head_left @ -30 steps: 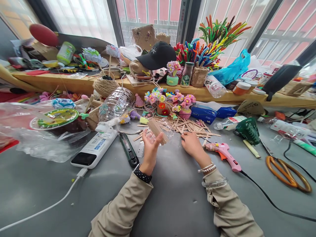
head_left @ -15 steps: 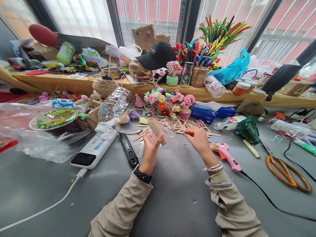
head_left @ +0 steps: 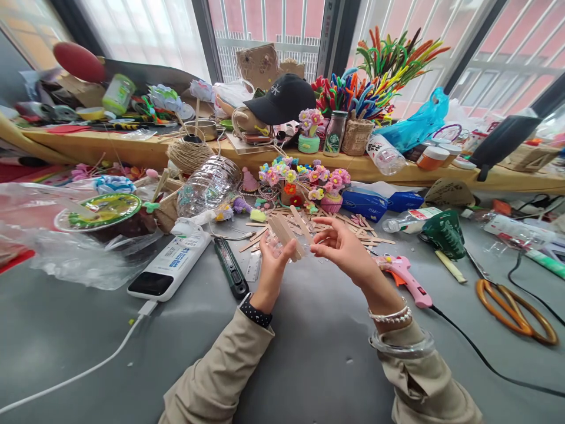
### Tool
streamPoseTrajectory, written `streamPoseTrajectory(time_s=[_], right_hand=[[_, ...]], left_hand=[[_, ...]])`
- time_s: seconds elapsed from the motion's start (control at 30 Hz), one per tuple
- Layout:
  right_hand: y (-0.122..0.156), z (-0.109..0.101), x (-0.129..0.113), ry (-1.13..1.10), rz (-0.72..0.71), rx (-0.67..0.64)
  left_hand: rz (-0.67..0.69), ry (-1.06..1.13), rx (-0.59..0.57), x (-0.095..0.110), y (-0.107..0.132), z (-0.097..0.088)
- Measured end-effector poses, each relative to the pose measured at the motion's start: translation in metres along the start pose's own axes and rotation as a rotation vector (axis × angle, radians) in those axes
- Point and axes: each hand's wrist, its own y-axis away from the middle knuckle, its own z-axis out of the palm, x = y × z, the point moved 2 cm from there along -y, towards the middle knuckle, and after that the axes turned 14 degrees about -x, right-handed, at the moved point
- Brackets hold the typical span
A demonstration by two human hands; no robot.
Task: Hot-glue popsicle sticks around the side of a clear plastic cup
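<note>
My left hand is closed around several flat wooden craft sticks lying side by side, held tilted above the table. Clear plastic shows behind them. Close on the right, my right hand pinches the lower end of a single craft stick between thumb and fingers. That stick slants beside the group and looks apart from it. Behind both hands, loose craft sticks are scattered on the grey table.
A pink glue gun and orange-handled scissors lie to the right. On the left are a dark green cutter, a white power bank with a cable, and a covered cup. Small crocheted flowers stand at the back.
My right hand has moved left, toward my left hand, bringing a craft stick up beside the held ones. My left hand has barely moved.
</note>
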Motion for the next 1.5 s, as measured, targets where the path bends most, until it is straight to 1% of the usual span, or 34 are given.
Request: streamPoseTrajectory(time_s=[0.1,0.2,0.43,0.53,0.63,0.8,0.9,1.07,1.3,1.5], right_hand=[[0.002,0.003,-0.001,0.106,-0.001,-0.077],[0.004,0.003,-0.003,0.214,0.007,-0.139],[0.009,-0.001,-0.009,0.391,0.028,-0.226],[0.013,-0.003,-0.01,0.487,0.035,-0.255],[0.014,-0.004,-0.009,0.511,0.039,-0.289],[0.013,-0.008,-0.007,0.436,0.062,-0.197],[0.013,-0.008,-0.007,0.447,0.083,-0.223],[0.016,-0.005,-0.011,0.525,0.109,-0.234],[0.018,-0.002,-0.012,0.733,0.1,-0.252],[0.016,-0.002,-0.009,0.799,0.097,-0.228]], left_hand=[[-0.038,-0.019,-0.013,0.0,0.0,0.001],[-0.032,-0.049,-0.03,0.001,0.0,0.002],[-0.073,-0.081,-0.094,-0.002,0.001,0.005],[-0.081,-0.084,-0.09,-0.002,0.003,0.005],[-0.083,-0.089,-0.091,-0.001,0.003,0.006],[-0.072,-0.081,-0.117,0.0,0.004,0.007],[-0.076,-0.096,-0.115,0.0,0.004,0.007],[-0.104,-0.107,-0.142,-0.002,0.002,0.005],[-0.125,-0.125,-0.157,-0.001,0.003,0.007],[-0.115,-0.145,-0.158,-0.002,0.003,0.008]])
